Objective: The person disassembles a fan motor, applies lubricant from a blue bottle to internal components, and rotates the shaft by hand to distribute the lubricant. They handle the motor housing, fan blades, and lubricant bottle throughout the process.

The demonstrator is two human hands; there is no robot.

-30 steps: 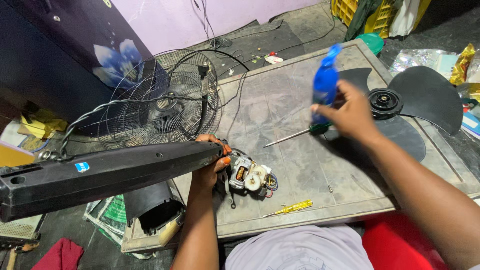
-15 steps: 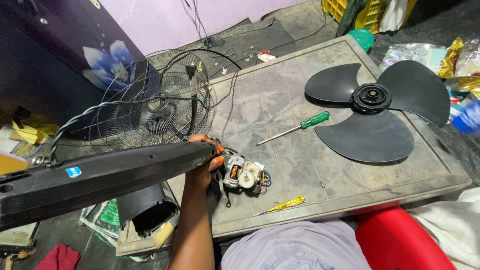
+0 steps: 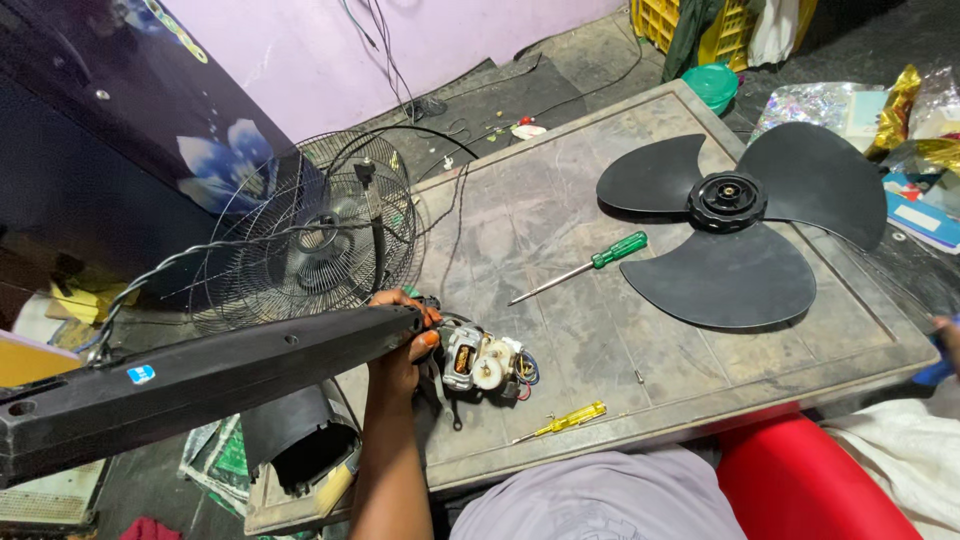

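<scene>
One hand, left hand [image 3: 400,340], closed around black fan stand bar [image 3: 210,385] end; long, stiff, probably top-heavy. Right hand [image 3: 948,340] barely visible, grip unclear.

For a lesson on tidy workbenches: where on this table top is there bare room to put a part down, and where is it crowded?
Bare patches on the table: the far middle, between the wire fan guard and the black fan blade; and the near strip between the green screwdriver and the yellow screwdriver. Crowded: the near-left corner, where the left hand grips the black fan arm beside the motor.
</scene>
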